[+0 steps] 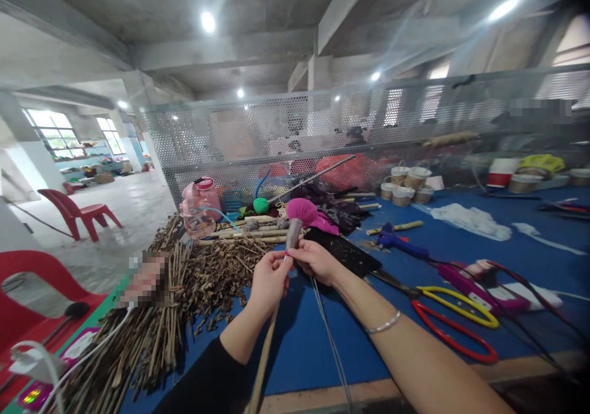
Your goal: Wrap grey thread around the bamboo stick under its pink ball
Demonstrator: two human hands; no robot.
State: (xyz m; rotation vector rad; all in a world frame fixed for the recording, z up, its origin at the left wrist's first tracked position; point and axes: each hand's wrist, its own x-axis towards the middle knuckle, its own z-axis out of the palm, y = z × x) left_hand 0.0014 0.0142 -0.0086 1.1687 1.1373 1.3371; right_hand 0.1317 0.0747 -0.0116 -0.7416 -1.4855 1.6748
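My left hand [271, 277] is closed around a thin pale wooden stick [263, 365], whose lower part runs down toward the table's front edge. At its upper end is a grey, cone-like wrapped head [294, 234]. My right hand [318, 260] pinches just below that head, its fingertips meeting those of my left hand. A small bit of magenta shows between the fingertips. Thin grey strands [329, 331] hang down below my right hand. Right behind the grey head is a round magenta ball [302, 210]; whether they touch, I cannot tell.
Bundled dry stalks [152, 316] cover the left of the blue table [304, 365]. Large scissors [454, 319] with red and yellow handles lie right, near a blue-handled tool [403, 242] and cords. Small pots [405, 183] stand before a perforated metal screen [258, 125]. A pink bottle [198, 202] stands behind the stalks.
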